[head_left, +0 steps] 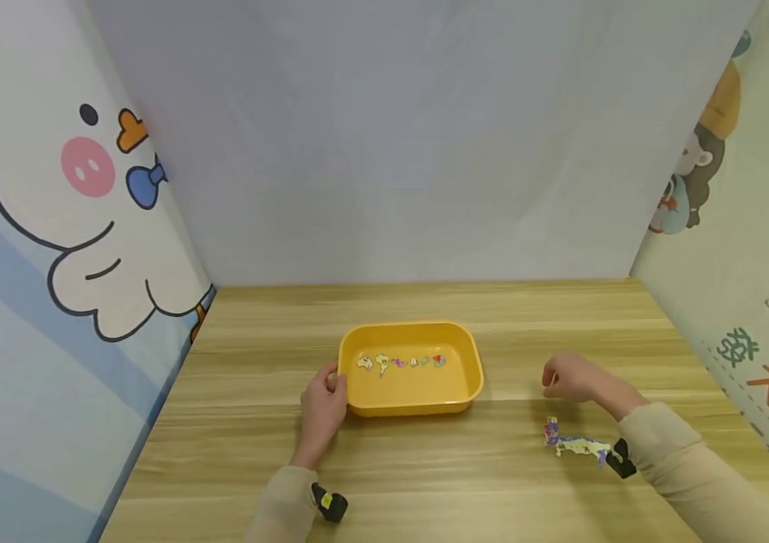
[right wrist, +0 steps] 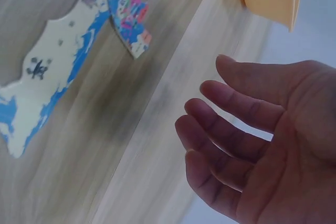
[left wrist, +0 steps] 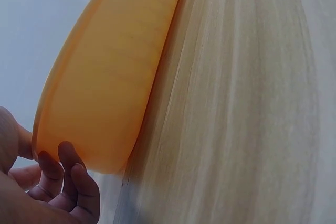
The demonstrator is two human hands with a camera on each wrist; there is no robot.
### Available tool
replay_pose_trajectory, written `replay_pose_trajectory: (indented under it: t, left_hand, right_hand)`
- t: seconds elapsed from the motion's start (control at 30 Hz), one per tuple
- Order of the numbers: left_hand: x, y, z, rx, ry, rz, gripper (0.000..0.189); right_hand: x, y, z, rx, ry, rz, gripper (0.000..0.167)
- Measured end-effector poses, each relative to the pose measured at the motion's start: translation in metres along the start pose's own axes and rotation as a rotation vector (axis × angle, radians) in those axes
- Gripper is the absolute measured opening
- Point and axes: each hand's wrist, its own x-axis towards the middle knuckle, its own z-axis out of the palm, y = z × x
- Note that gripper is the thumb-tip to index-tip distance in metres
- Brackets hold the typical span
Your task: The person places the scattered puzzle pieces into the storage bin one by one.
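Note:
A yellow plastic tray (head_left: 412, 411) stands on the wooden table, with several small flat puzzle pieces (head_left: 381, 365) in a row inside it. My left hand (head_left: 323, 405) grips the tray's left end at the rim; in the left wrist view its curled fingers (left wrist: 68, 156) lie against the tray's outer wall (left wrist: 105, 77). Over the table to the right of the tray, my right hand (head_left: 571, 377) holds nothing, its fingers (right wrist: 226, 124) loosely bent. Nearer to me than that hand lies a strip of joined puzzle pieces (head_left: 581, 446), cream and blue with a colourful end (right wrist: 128, 14).
The wooden table (head_left: 425, 483) meets a pale curtain (head_left: 412, 151) at its back edge. A printed cloth with a white cartoon bird (head_left: 38, 173) hangs on the left, another printed cloth (head_left: 758, 249) on the right. A small black wrist camera (head_left: 622, 458) overlaps the strip's right end.

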Motion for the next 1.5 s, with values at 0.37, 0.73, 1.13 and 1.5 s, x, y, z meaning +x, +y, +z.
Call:
replay_pose_trajectory:
  t: [0.37, 0.73, 1.13, 1.5]
  left_hand:
    - [0.003, -0.001, 0.0, -0.006, -0.007, -0.01, 0.029]
    - [0.0, -0.004, 0.001, -0.004, -0.006, -0.014, 0.03]
    - [0.001, -0.007, 0.0, 0.014, 0.03, 0.034, 0.027]
    - [0.0, -0.005, -0.001, 0.023, 0.003, -0.008, 0.029]
  right_hand:
    - [-0.013, 0.0, 0.003, 0.005, -0.097, 0.055, 0.026]
    - [-0.019, -0.008, 0.031, -0.053, -0.109, 0.097, 0.043]
    - [-0.016, -0.005, 0.041, -0.041, -0.035, 0.014, 0.044]
    - [-0.007, 0.002, 0.042, 0.146, 0.035, -0.03, 0.031]
